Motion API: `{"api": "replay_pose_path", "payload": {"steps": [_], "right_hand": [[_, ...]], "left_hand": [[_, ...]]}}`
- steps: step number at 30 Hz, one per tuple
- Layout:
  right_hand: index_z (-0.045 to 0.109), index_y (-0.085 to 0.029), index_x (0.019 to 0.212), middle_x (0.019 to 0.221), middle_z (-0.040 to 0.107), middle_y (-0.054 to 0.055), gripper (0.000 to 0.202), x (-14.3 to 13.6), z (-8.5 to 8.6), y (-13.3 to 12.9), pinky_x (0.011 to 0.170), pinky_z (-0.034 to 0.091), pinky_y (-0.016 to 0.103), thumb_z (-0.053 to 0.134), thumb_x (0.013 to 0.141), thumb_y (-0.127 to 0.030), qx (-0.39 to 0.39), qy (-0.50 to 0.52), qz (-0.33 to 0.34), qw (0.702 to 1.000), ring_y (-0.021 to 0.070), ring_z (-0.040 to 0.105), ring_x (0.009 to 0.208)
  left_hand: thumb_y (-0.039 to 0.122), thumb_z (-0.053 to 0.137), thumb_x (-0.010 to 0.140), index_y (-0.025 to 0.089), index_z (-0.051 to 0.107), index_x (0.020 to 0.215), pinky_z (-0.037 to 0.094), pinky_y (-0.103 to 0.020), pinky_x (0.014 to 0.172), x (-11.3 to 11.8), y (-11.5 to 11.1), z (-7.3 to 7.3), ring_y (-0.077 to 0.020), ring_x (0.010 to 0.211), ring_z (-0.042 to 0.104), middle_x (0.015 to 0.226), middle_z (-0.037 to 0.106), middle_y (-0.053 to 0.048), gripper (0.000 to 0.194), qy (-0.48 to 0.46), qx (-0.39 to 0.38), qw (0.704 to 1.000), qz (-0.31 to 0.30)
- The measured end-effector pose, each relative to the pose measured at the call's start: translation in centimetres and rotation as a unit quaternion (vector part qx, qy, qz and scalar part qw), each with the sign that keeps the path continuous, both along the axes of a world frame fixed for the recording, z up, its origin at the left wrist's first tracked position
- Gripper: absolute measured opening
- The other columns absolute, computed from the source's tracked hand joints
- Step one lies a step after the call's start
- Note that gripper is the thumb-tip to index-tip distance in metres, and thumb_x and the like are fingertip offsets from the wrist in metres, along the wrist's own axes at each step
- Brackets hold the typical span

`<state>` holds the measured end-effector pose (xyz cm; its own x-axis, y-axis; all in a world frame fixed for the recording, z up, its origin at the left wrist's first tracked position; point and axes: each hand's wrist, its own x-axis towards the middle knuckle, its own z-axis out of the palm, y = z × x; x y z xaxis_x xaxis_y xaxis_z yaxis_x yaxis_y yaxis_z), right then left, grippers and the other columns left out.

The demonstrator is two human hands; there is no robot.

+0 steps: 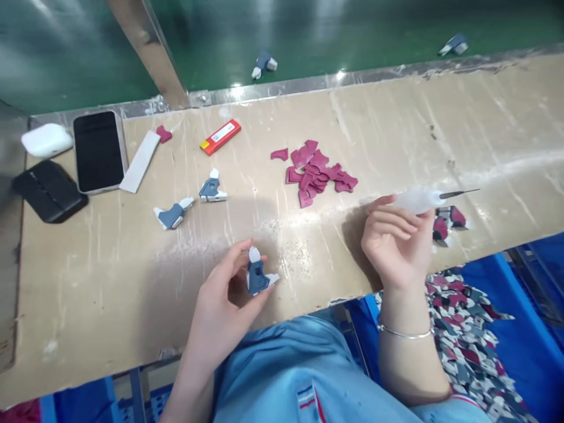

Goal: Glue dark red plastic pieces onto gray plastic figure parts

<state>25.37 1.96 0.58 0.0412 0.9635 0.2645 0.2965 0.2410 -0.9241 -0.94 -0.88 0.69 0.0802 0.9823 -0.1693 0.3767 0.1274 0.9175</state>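
Near the front edge of the bench, my left hand (218,302) grips a small blue-grey and white plastic piece (257,277) between thumb and fingers. My right hand (396,247), palm turned up, has its fingers curled round a translucent white squeeze bottle (416,201), whose thin dark needle tip points right. Beside that hand lie assembled pieces with maroon panels (449,223). A loose pile of maroon plastic parts (315,173) sits between and beyond my hands. Two more blue-grey and white pieces, one upright (213,187) and one lying lower left (174,214), rest left of centre.
At the left are a white case (46,140), a black box (50,191), a phone (100,151) and a pale strip (140,161). A red lighter (220,137) lies farther back. Below right, a blue bin (529,329) holds many mixed pieces. A metal post (150,53) stands behind.
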Motion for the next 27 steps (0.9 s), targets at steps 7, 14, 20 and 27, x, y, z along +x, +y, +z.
{"api": "replay_pose_path", "payload": {"steps": [7,14,20,27], "right_hand": [[0.075,-0.027,0.134,0.113,0.085,0.009,0.028,0.5,-0.8,2.0,0.080,0.068,0.043,0.060,0.111,-0.033,0.075,-0.222,-0.014,0.972,0.0246,0.079,0.091],[0.078,-0.011,0.130,0.121,0.086,0.016,0.028,2.2,-0.5,4.3,0.087,0.070,0.043,0.061,0.107,-0.010,0.204,-0.522,0.155,0.813,0.0281,0.080,0.104],[0.079,-0.011,0.120,0.098,0.087,0.014,0.024,3.3,-0.2,3.6,0.073,0.069,0.037,0.058,0.109,-0.010,0.286,-0.538,0.170,0.774,0.0245,0.080,0.086],[0.077,-0.021,0.129,0.109,0.089,0.008,0.027,-1.8,1.4,0.3,0.078,0.073,0.037,0.068,0.105,-0.013,0.343,-0.316,0.119,0.876,0.0238,0.085,0.099]], "left_hand": [[0.033,0.084,0.090,0.032,0.067,0.147,0.064,-0.038,0.090,0.4,0.6,-0.8,-0.0241,0.096,0.081,0.118,0.087,-0.005,0.059,0.005,0.002,0.999,-0.034],[0.026,0.083,0.088,0.032,0.067,0.145,0.063,-0.037,0.091,0.5,0.9,-0.5,-0.0229,0.096,0.079,0.115,0.087,-0.004,0.059,0.007,-0.010,0.999,-0.032],[0.023,0.083,0.085,0.031,0.067,0.142,0.059,-0.042,0.096,0.9,1.4,0.5,-0.0266,0.101,0.079,0.116,0.088,-0.004,0.060,0.010,-0.028,0.998,-0.057],[0.025,0.080,0.083,0.026,0.066,0.143,0.058,-0.040,0.091,1.3,1.4,0.7,-0.0240,0.090,0.075,0.114,0.087,-0.004,0.062,-0.006,-0.032,0.999,-0.044]]}}
